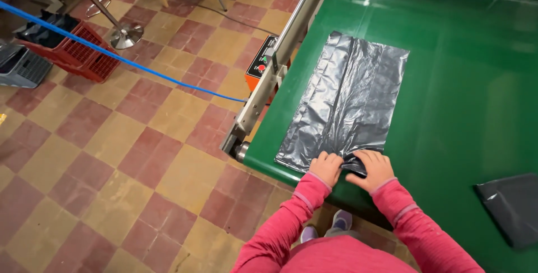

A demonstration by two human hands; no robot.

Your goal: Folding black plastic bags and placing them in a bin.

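Below, both hands rest on the near end of a grey plastic bag that lies flat on a green belt. Left hand: fingers bent, pressing on the bag's near edge, close to the belt's end. Right hand: just beside the left, fingers curled over a bunched fold of the film; whether it pinches the fold or only presses it, cannot tell. Pink sleeves on both arms.

Bag: long, wrinkled, lengthwise creases, running away from the person, slightly askew to the belt's left edge. Near end crumpled under the hands.

Second dark bag at the right, near the frame edge, well apart from the hands.

Left of the belt: metal side rail with an orange control box. A blue hose crosses above the checkered tile floor. Red crate far left, grey crate beside it. Shoes show under the belt's end.
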